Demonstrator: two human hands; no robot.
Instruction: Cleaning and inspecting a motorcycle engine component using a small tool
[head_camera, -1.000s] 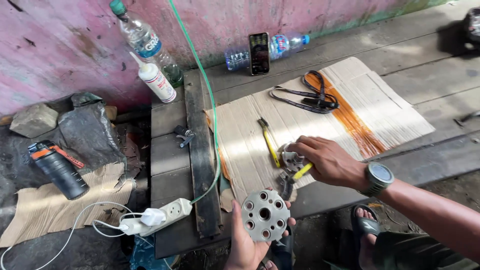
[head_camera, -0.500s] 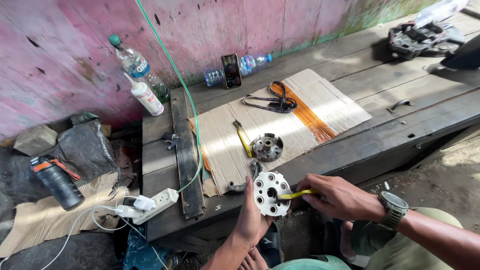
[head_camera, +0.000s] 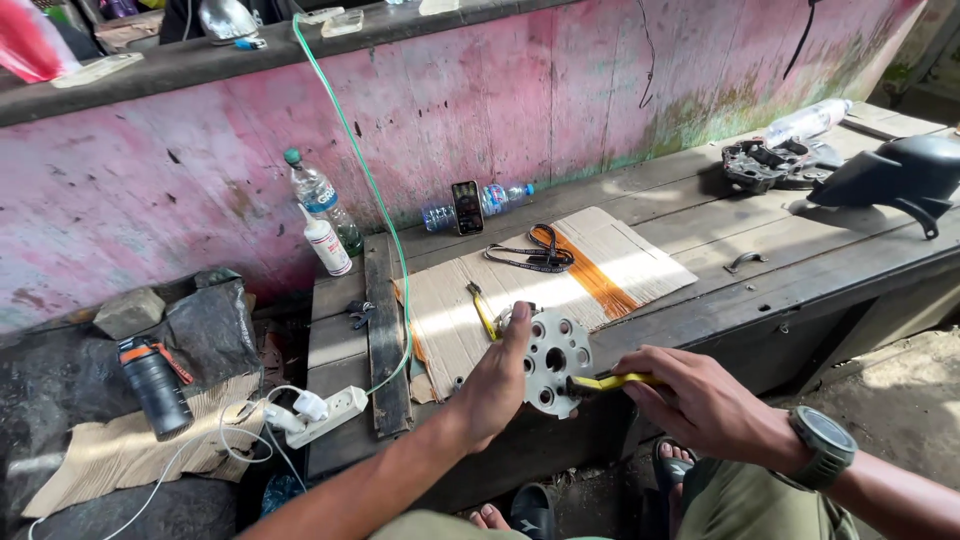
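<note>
Just off the front edge of the wooden bench (head_camera: 700, 300), over my lap, I am holding a round metal disc (head_camera: 556, 362) with a ring of holes, its flat face turned up and slightly toward me. My left hand (head_camera: 495, 385) is cupping the disc from its left rim, thumb pressed up along the edge and fingers wrapped behind, so the grip is firmly closed on it. My right hand (head_camera: 700, 400) is closing around a yellow-handled tool (head_camera: 612, 381), whose long axis is lying nearly level, running left to right, with its dark tip meeting the lower right part of the disc's face. The disc is lying directly left of the right hand, so the tool is pointing straight into it, and the left hand is the nearer one, already on the part. Behind them, a sheet of cardboard (head_camera: 620, 270) is lying on the bench with a second yellow-handled tool (head_camera: 483, 310) and a pair of black scissors (head_camera: 530, 258) on it. Compared with half a second ago, the view is sitting lower and closer, the disc is riding higher against the bench edge, and the smaller round part on the cardboard is now hidden behind the disc.
</note>
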